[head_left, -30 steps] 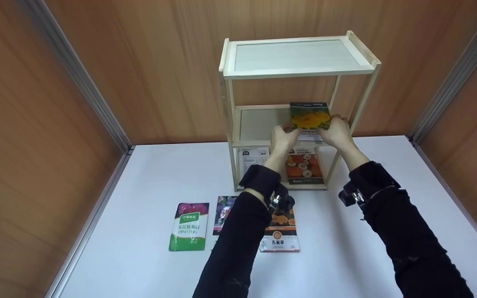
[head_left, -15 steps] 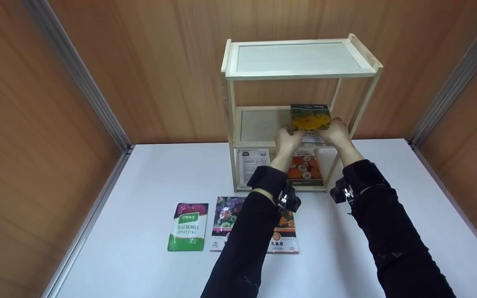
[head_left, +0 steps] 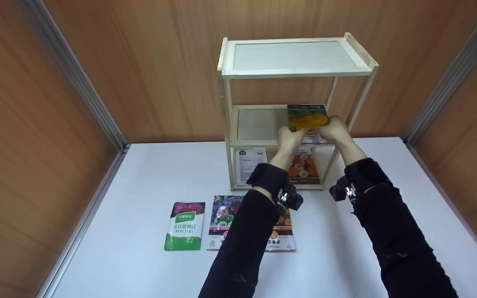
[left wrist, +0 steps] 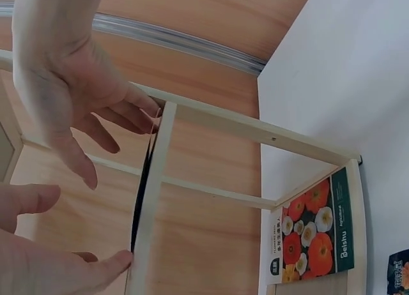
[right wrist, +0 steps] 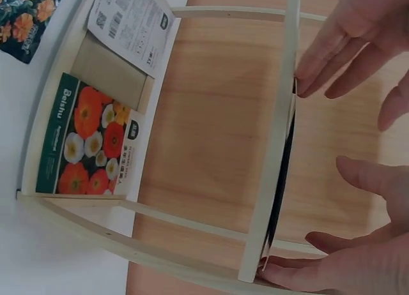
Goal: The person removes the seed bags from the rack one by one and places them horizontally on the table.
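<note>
Evidently, we had the yellow-flower packet (head_left: 307, 116) on the middle shelf (head_left: 257, 124) of the pale wooden rack (head_left: 296, 57), at its right end. Our left grip (head_left: 290, 140) reached to the packet's left side and our right grip (head_left: 334, 130) to its right; both were released rather than clenched. The fingers (right wrist: 319, 59) lay extended with their tips at its edges, and in the wrist views we saw the thumbs (right wrist: 361, 173) apart from it. On the bottom shelf (right wrist: 105, 68) we saw a red-flower packet (right wrist: 92, 142) at the right and a white printed packet (head_left: 250, 163) at the left. On the desk (head_left: 147, 178), before the rack, lay a green-and-white packet (head_left: 184, 227), then a purple-flower packet (head_left: 224, 213) and an orange-flower packet (head_left: 285, 243), both partly hidden by the left sleeve (head_left: 235, 248).
</note>
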The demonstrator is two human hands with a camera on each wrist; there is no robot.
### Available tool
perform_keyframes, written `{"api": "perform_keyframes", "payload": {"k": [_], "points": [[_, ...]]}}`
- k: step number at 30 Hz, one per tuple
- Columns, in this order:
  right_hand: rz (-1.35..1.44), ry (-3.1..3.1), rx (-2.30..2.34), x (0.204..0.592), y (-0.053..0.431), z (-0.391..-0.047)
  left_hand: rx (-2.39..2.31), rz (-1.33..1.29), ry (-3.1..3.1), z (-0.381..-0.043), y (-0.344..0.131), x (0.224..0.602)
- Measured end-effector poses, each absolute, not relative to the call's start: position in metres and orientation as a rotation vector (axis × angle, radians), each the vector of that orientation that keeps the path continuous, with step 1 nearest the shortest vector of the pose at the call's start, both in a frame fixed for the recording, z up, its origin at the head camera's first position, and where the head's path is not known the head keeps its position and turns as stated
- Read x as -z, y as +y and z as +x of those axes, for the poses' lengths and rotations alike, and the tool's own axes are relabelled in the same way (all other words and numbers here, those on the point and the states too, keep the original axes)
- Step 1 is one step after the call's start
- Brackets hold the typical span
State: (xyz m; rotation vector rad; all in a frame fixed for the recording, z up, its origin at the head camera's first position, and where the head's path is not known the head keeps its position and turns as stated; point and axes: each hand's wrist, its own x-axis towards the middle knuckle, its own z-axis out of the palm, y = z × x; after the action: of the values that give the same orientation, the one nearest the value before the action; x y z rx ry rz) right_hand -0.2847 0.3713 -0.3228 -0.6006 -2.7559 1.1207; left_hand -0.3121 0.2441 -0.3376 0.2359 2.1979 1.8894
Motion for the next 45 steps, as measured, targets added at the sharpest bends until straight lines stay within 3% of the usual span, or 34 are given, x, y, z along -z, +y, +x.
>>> {"api": "perform_keyframes", "payload": {"k": [13,16,20,26,28,35,45], "points": [[-0.772,-2.746,-1.486,0.312,0.373,-0.277,-1.443,0.219,2.348,-0.319,0.224,0.319],[-0.762,-2.708,-1.55,0.312,0.374,-0.275,-1.424,0.274,2.417,-0.354,0.234,0.355],[-0.727,-2.679,-1.581,0.312,0.377,-0.273,-1.422,0.29,2.411,-0.376,0.23,0.372],[-0.63,-2.539,-1.689,0.32,0.383,-0.271,-1.436,0.198,2.312,-0.308,0.186,0.298],[-0.616,-2.464,-1.787,0.322,0.383,-0.269,-1.561,0.171,2.204,-0.305,0.181,0.296],[-0.631,-2.273,-2.02,0.328,0.374,-0.262,-1.754,0.213,2.014,-0.323,0.168,0.321],[-0.501,-2.096,-2.099,0.346,0.356,-0.239,-1.917,0.369,1.865,-0.306,0.146,0.341]]}}
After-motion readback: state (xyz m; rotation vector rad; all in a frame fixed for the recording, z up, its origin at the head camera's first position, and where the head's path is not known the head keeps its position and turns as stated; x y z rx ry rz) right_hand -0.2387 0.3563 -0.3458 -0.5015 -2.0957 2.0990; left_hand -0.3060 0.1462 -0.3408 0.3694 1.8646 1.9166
